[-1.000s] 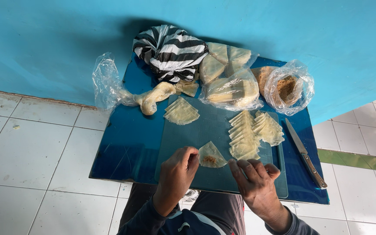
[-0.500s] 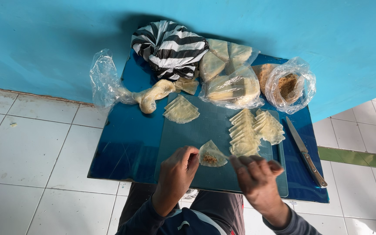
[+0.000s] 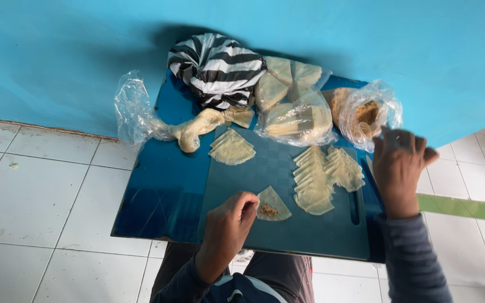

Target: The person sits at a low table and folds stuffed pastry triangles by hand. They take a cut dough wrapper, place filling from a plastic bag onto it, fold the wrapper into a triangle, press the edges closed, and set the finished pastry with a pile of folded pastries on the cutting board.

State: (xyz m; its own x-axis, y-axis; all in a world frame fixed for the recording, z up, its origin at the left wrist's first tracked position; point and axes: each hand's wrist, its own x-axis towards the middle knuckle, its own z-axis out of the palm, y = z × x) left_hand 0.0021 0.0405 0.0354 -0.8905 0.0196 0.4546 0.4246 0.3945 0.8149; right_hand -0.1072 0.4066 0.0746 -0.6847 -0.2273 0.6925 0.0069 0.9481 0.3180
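Your left hand (image 3: 228, 227) rests with its fingers curled together, pinning the near edge of a thin wrapper (image 3: 272, 205) that lies flat on the green cutting board (image 3: 287, 235), a little brown filling on it. The sheet looks light, soft and easy to tear, so take it by a corner or folded edge with gentle fingertips. Your right hand (image 3: 399, 168) hangs loosely spread, holding nothing, just before the clear bag of filling (image 3: 366, 115). 2 rows of folded wrappers (image 3: 326, 177) lie between your hands.

The right hand (image 3: 398, 168) is motion-blurred, its fingers (image 3: 391, 137) indistinct, hiding part of the filling bag (image 3: 366, 112).
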